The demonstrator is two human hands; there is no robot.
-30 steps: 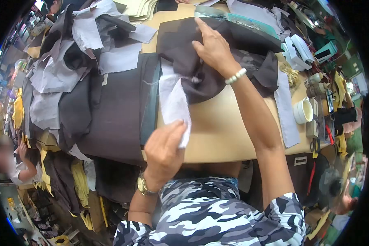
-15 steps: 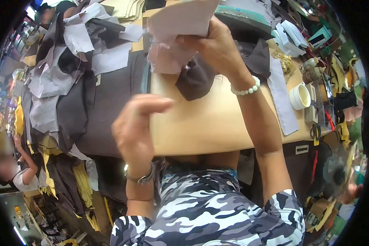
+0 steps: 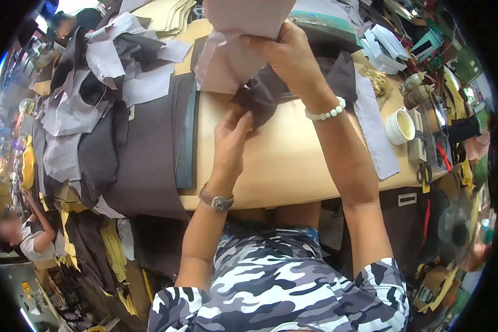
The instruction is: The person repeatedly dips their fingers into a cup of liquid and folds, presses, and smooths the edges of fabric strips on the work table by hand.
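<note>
- Head view, clock read from picture centre.
- Right hand (image 3: 296, 61), 12 to 1 o'clock: thumb and fingers pressed together, gripping raised pale cloth (image 3: 246, 22).
- Left hand (image 3: 231, 138), 11 o'clock, near centre: thumb and fingers pinching the near edge of dark cloth (image 3: 264, 99).
- Dark cloth: 12 o'clock, partly behind the right hand; whether joined to the pale cloth, cannot tell.
- Table (image 3: 282, 160): beneath both; scraps (image 3: 108, 55) at 10, cup (image 3: 399, 126) between 2 and 3, scissors (image 3: 424, 176) at 3.
- Step in hand, as judged: handling the two cloths apart.
- Next move, as judged: calls for firm pinches and even tension.
</note>
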